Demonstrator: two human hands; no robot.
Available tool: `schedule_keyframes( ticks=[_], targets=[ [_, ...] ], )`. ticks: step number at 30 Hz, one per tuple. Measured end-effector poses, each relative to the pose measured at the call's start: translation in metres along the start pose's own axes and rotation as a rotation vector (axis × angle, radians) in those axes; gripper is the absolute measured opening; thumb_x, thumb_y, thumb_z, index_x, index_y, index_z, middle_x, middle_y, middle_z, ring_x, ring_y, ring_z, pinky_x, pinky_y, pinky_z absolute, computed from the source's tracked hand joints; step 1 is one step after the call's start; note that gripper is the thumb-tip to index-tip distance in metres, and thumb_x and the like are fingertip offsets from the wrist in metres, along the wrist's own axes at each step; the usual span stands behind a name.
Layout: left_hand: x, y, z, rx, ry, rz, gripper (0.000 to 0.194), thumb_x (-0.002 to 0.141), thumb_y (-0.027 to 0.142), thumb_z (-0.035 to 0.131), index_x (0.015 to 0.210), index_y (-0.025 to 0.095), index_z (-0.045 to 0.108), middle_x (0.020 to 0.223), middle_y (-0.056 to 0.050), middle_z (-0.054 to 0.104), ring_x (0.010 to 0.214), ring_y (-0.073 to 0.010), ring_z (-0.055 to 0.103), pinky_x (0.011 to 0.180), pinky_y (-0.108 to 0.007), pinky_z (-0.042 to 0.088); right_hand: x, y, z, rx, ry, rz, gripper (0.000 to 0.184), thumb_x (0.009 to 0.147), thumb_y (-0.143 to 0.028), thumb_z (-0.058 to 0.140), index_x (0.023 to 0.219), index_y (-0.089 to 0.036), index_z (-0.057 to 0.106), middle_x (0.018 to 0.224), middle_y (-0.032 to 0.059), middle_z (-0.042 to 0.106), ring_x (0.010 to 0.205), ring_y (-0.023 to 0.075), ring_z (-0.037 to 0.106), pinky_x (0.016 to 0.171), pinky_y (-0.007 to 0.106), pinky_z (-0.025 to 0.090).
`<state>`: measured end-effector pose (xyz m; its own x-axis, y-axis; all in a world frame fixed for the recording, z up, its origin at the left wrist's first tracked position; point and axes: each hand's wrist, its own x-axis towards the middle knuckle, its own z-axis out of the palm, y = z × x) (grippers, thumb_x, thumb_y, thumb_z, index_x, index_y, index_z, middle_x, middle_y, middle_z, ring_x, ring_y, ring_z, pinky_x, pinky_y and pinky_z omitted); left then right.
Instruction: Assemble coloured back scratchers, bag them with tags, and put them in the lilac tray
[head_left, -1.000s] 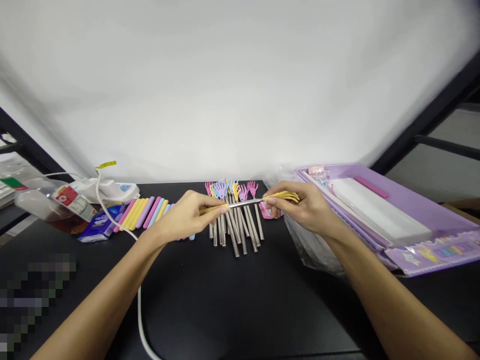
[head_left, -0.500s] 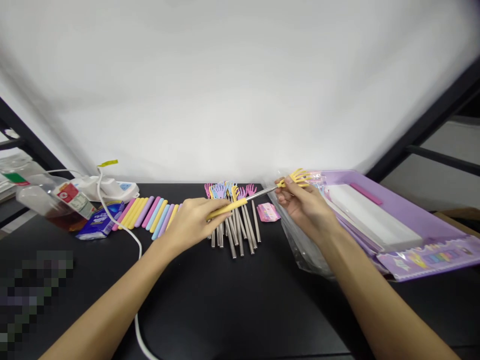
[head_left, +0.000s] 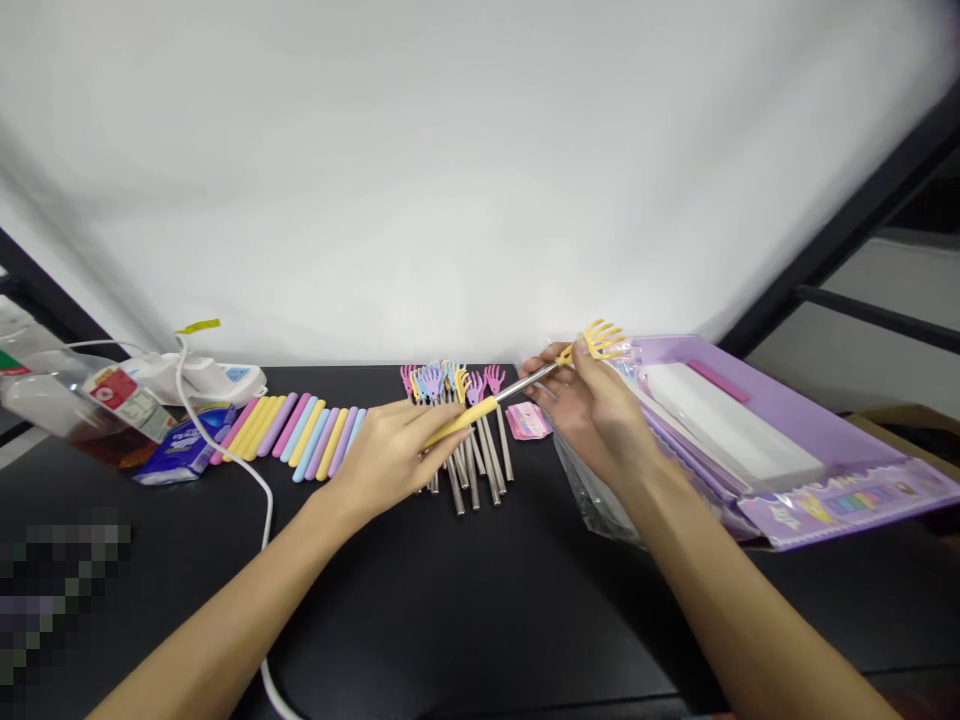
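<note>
- table (head_left: pixel 465 620): plain black
- held scratcher (head_left: pixel 525 382): yellow grip, silver rod, yellow claw
- scratchers (head_left: pixel 475 386) near table's back edge: pink, purple, blue, yellow claws; silver rods
- loose handles (head_left: pixel 305 430): pink, yellow, purple, light blue
- box (head_left: pixel 810 415): lilac, multicolour lettering

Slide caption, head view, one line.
Left hand grips the yellow handle; right hand holds the yellow claw head.

Forearms (head_left: pixel 247 610) angled inward, left grip (head_left: pixel 384 446) curled palm-down, right grip (head_left: pixel 598 415) higher, pinching
</note>
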<state>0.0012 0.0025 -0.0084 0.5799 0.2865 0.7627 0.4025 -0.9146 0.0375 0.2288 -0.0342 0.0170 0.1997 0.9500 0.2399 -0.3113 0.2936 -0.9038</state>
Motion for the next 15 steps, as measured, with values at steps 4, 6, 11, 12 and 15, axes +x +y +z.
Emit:
schedule_keyframes(
  ticks=[4,6,11,12,15],
  targets=[
    [0.001,0.009,0.003,0.003,-0.085,0.082,0.030,0.102,0.036,0.053,0.110,0.012,0.068,0.079,-0.004,0.073,0.062,-0.0153,0.062,0.060,-0.030,0.048,-0.002,-0.015,0.008,0.118,0.020,-0.036,0.048,0.084,-0.065,0.067,0.069,-0.025,0.045,0.060,-0.0033,0.038,0.058,0.0147,0.047,0.059,0.031,0.047],
    [0.001,0.010,0.002,0.003,-0.117,0.080,0.033,0.104,0.036,0.047,0.111,0.012,0.069,0.081,-0.005,0.074,0.065,-0.0161,0.063,0.062,-0.031,0.048,-0.003,-0.031,0.007,0.074,0.007,-0.082,0.058,0.085,-0.070,0.061,0.063,-0.024,0.034,0.057,-0.0052,0.021,0.047,0.0119,0.024,0.045,0.029,0.031],
    [0.000,0.005,0.001,0.029,-0.141,0.031,0.034,0.105,0.032,0.041,0.102,0.015,0.071,0.081,-0.004,0.075,0.065,-0.0155,0.064,0.061,-0.031,0.048,-0.006,-0.065,0.002,-0.141,-0.050,-0.091,0.062,0.084,-0.066,0.060,0.060,-0.023,0.023,0.058,-0.0051,0.009,0.048,0.0122,0.007,0.043,0.032,0.012],
    [0.000,0.004,0.002,0.033,-0.143,0.031,0.035,0.106,0.032,0.041,0.101,0.015,0.071,0.081,-0.003,0.075,0.064,-0.0157,0.064,0.062,-0.031,0.048,-0.006,-0.068,0.002,-0.138,-0.053,-0.076,0.061,0.082,-0.061,0.064,0.059,-0.023,0.023,0.057,-0.0051,0.009,0.048,0.0118,0.007,0.044,0.032,0.011],
    [0.000,0.004,0.003,0.041,-0.163,0.034,0.037,0.106,0.032,0.039,0.099,0.015,0.071,0.079,-0.003,0.074,0.064,-0.0162,0.064,0.062,-0.032,0.048,-0.006,-0.070,0.007,-0.159,-0.052,-0.072,0.063,0.079,-0.054,0.070,0.056,-0.024,0.020,0.054,-0.0059,0.007,0.045,0.0104,0.008,0.043,0.032,0.012]
  ],
)
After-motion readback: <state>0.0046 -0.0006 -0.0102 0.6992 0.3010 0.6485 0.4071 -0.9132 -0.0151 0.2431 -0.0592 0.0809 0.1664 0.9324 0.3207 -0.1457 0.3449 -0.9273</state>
